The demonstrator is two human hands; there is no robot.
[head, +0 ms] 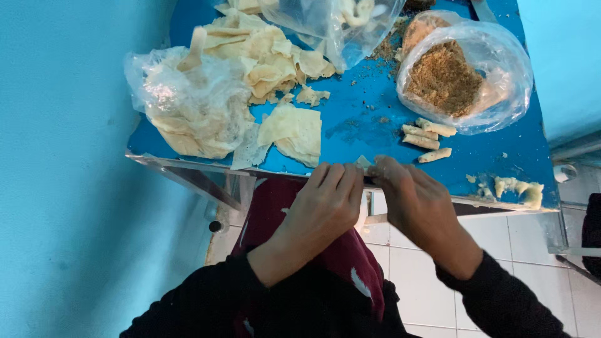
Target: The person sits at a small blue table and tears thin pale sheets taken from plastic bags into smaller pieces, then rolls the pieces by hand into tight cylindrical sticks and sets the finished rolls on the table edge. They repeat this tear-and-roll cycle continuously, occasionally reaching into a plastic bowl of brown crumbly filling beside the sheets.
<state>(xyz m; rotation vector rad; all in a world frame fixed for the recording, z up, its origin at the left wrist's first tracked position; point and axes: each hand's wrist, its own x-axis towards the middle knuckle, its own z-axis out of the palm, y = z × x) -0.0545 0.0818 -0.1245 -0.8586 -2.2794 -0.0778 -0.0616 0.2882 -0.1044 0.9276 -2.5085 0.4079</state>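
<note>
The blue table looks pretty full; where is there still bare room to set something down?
On the blue table, one bare patch lies between the loose wrapper sheet and the three rolls. Another lies right of the rolls, below the crumb bag. The left and back are crowded with wrapper piles.

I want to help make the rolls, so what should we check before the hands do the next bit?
1. Both hands on the piece: ok. The left hand and right hand meet at the table edge, fingers curled together.
2. Piece rolled tight: cannot tell, the fingers hide it.
3. Filling within reach: ok. The bag of brown crumbs lies open ahead of the right hand.
4. Wrappers ready: ok. A flat sheet lies just ahead of the left hand, with more piled behind.
5. Room for finished rolls: ok. Three lie beside the crumbs with bare blue top around them.
</note>
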